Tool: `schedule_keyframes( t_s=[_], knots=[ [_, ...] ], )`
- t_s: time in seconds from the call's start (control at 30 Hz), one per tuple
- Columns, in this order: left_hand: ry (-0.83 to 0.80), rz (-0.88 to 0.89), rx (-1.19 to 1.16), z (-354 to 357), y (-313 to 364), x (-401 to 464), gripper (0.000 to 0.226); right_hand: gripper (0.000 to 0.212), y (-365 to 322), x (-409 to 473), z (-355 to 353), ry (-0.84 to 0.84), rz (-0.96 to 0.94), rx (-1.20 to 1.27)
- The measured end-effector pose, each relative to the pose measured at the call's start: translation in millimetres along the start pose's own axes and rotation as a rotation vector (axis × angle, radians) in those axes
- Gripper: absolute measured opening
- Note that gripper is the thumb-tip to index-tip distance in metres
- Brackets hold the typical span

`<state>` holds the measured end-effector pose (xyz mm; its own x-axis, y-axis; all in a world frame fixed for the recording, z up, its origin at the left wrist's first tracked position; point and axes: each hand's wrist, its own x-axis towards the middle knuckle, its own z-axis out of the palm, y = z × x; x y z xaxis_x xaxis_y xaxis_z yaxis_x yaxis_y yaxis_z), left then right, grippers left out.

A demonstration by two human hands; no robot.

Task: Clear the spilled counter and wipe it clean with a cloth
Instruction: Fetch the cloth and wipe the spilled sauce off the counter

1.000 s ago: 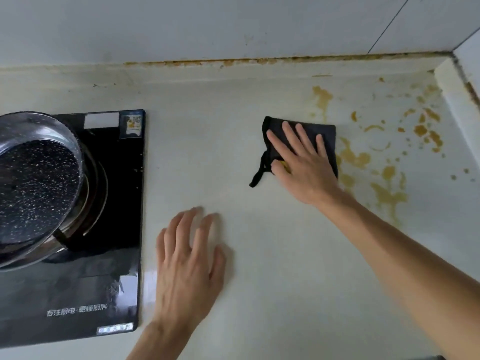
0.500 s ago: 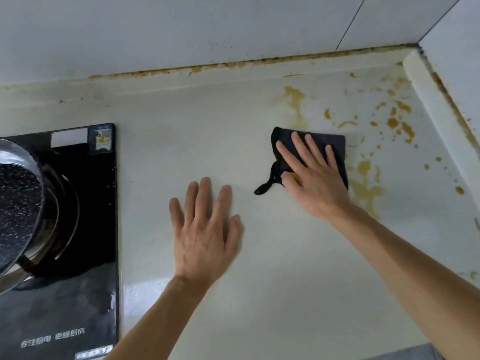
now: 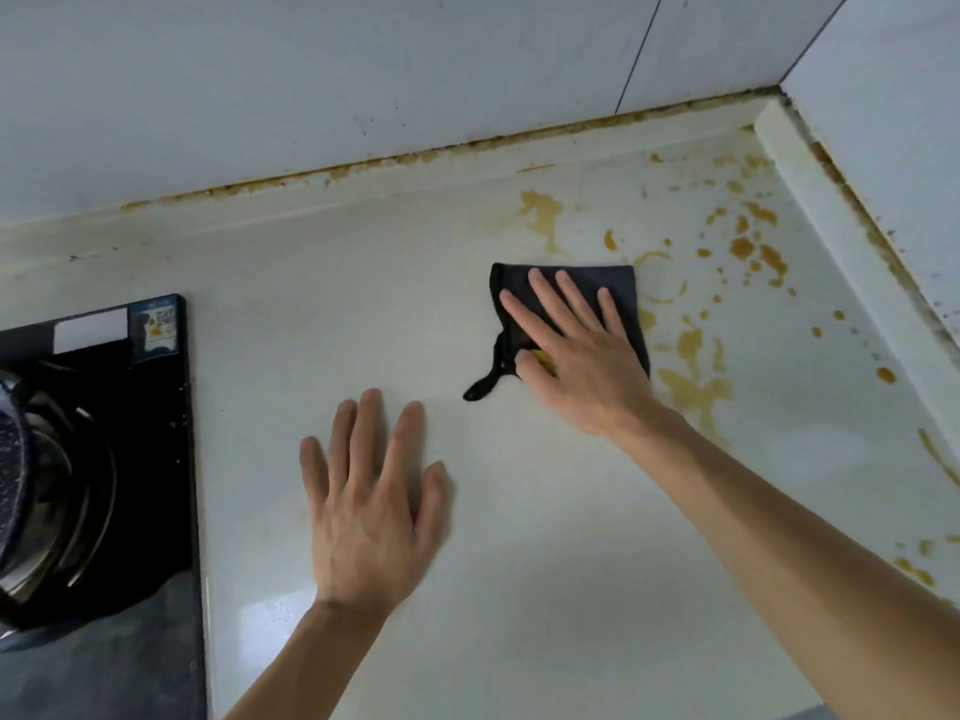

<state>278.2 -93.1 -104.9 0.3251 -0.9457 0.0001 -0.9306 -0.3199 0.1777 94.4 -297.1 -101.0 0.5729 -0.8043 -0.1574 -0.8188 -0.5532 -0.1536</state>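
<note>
So the wipe-down looks maybe half done, going by how things lie. The right hand [image 3: 576,350] is pressed flat on a dark folded cloth [image 3: 621,288], fingers straight and spread across it, not curled round it, with the cloth sitting a bit up and right of the middle of the counter [image 3: 545,537], about 1 o'clock from centre. A little loop tag trails off the cloth's corner toward 7 o'clock. The left hand [image 3: 371,506] is just planted palm-down on bare counter, fingers wide, holding nothing, looks like bracing to me. Everything from the cloth over to 9 o'clock, right up to the black cooktop [image 3: 156,459], reads clean and pale. What's left is the whole orange-brown spill [image 3: 691,387] on the cloth's 3 o'clock side: a big smear just beside its edge, ring marks and a patch at 12, and loads of droplets scattered out toward the corner at 1 to 2 o'clock, plus a few down at 4 o'clock near the right edge. There's crusty brown stuff along the wall seam too; can't tell if that's spill or old grime. A pot [image 3: 15,480] pokes in at far 9 o'clock.
</note>
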Motion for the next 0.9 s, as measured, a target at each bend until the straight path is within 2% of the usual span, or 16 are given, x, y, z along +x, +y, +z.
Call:
schedule_keyframes(
  t_s=[0.13, 0.2, 0.3, 0.37, 0.4, 0.57, 0.7, 0.8, 0.9],
  knots=[
    [0.012, -0.012, -0.012, 3, 2, 0, 0.061, 0.067, -15, 69, -9, 0.025, 0.197, 0.092],
    [0.029, -0.01, -0.021, 5, 0, -1, 0.062, 0.067, -42, 85, -7, 0.045, 0.232, 0.116],
    [0.053, 0.018, -0.009, 8, -4, 0, 0.061, 0.067, -66, 68, -1, 0.065, 0.021, 0.065],
    [0.055, 0.024, -0.002, 9, -5, -1, 0.063, 0.066, -51, 46, 3, 0.047, -0.131, 0.038],
    [0.056, 0.024, -0.003, 9, -5, -1, 0.064, 0.066, -37, 40, 2, 0.04, -0.144, 0.043],
    [0.064, 0.023, -0.036, 12, -6, 0, 0.065, 0.068, 21, 86, -15, 0.037, 0.139, 0.023],
    [0.06, 0.024, -0.04, 13, -5, 0, 0.066, 0.07, -2, 134, -20, 0.044, 0.253, 0.096],
    [0.054, 0.026, -0.032, 13, -7, 0, 0.065, 0.068, -25, 118, -12, 0.014, 0.05, 0.068],
    [0.049, 0.027, -0.023, 13, -8, -1, 0.065, 0.067, -4, 83, -8, -0.038, -0.176, 0.064]
  ],
)
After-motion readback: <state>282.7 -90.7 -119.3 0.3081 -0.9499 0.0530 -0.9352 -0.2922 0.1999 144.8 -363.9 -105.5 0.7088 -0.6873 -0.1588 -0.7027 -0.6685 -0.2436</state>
